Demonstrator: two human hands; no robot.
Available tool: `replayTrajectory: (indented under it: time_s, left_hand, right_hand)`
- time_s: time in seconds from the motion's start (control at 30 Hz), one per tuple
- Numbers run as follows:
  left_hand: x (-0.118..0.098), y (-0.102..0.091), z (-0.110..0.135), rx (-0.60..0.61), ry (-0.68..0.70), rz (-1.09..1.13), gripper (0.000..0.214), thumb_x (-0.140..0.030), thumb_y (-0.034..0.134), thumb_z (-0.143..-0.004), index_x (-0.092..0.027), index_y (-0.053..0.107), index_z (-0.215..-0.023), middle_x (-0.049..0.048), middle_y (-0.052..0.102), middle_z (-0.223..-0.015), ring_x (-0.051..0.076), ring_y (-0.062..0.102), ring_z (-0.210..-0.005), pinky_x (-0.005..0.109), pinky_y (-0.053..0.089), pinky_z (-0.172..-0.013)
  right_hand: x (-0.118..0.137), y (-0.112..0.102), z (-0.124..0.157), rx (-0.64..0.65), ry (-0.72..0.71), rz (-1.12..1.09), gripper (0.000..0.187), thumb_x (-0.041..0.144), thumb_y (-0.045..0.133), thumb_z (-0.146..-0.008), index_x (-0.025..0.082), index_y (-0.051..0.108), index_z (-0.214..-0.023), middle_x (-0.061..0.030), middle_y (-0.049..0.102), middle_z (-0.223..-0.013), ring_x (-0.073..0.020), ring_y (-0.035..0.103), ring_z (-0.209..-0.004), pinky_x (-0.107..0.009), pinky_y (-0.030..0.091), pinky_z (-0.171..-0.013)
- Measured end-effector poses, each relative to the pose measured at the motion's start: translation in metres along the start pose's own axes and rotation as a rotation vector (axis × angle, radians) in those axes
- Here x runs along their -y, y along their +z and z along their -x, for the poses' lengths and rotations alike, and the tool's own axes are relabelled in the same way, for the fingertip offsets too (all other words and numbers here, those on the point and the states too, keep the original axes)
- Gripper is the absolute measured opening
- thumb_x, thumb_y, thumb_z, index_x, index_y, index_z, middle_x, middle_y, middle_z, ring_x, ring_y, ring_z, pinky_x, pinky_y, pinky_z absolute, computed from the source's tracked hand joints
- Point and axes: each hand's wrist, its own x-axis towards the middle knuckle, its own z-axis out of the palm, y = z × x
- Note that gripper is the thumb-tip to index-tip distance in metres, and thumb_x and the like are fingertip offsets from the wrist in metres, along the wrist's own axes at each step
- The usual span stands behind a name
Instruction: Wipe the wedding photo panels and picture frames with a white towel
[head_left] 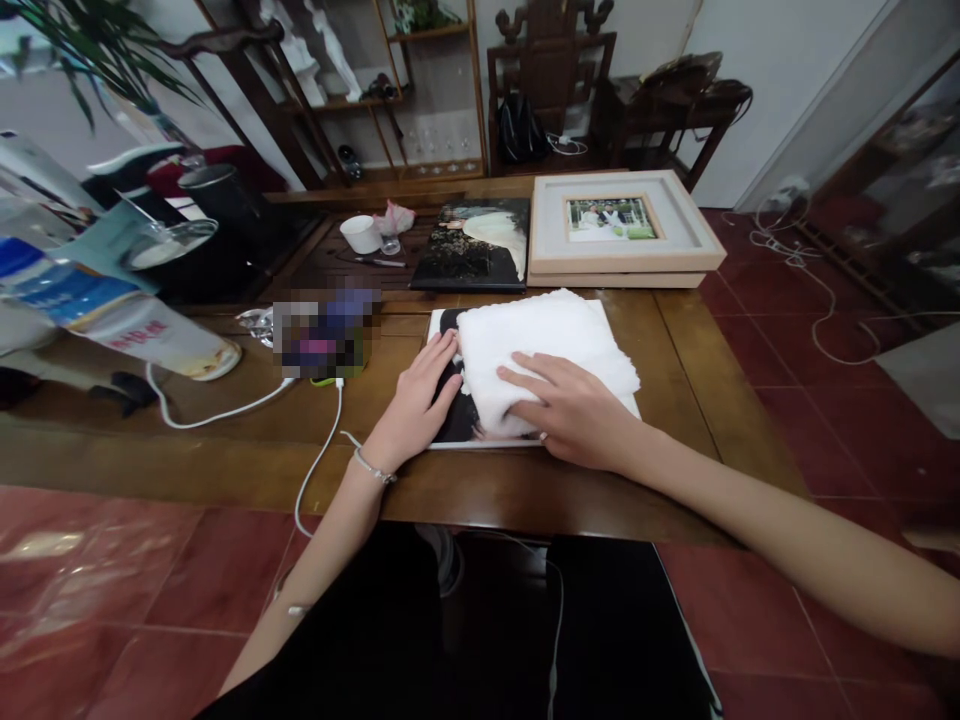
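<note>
A white folded cloth [544, 345] lies on a flat photo print [456, 422] at the near edge of the wooden table [675, 330]. My right hand [570, 410] rests flat on the cloth's near part, fingers stretched out and pointing left. My left hand [416, 400] lies flat on the print's left side, fingers extended and touching the cloth's left edge. A thin bracelet circles my left wrist. Neither hand grips anything.
Behind the cloth lie a dark photo print [472, 245] and a stacked light wooden picture frame [616, 228]. A white cup [361, 233], a blurred device with a white cable [319, 455], and a blue-white bottle [112, 320] lie left. Chair and shelves stand behind.
</note>
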Motion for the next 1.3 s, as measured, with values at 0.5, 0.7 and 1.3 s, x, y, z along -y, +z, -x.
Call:
replayTrajectory:
  time_s: [0.5,0.7,1.3]
  left_hand:
    - [-0.004,0.0,0.0,0.005,-0.011,0.012,0.05,-0.035,0.037,-0.099,-0.021,0.036,-0.147,0.0086,0.03,-0.158,0.023,0.022,-0.148,0.051,0.021,-0.119]
    - [-0.004,0.001,0.0,0.002,-0.013,0.008,0.05,-0.035,0.037,-0.099,-0.02,0.036,-0.147,0.0089,0.03,-0.158,0.023,0.022,-0.148,0.05,0.021,-0.119]
    - [-0.001,0.001,0.0,-0.003,0.004,0.002,0.05,-0.034,0.038,-0.099,-0.019,0.037,-0.147,0.0091,0.03,-0.158,0.023,0.022,-0.148,0.05,0.021,-0.119]
  right_hand:
    - [-0.032,-0.006,-0.003,-0.022,0.252,0.096,0.044,0.003,0.055,-0.068,0.018,0.066,-0.108,-0.0132,0.061,-0.132,-0.0332,0.053,-0.125,-0.052,0.047,-0.098]
    - [-0.024,-0.004,0.0,0.012,0.183,0.131,0.038,0.006,0.057,-0.07,0.014,0.066,-0.106,-0.0172,0.057,-0.135,-0.0355,0.048,-0.129,-0.052,0.044,-0.103]
    - [-0.035,-0.012,-0.002,0.024,0.261,0.069,0.043,0.005,0.055,-0.069,0.018,0.068,-0.108,-0.013,0.064,-0.128,-0.0309,0.054,-0.124,-0.047,0.048,-0.097]
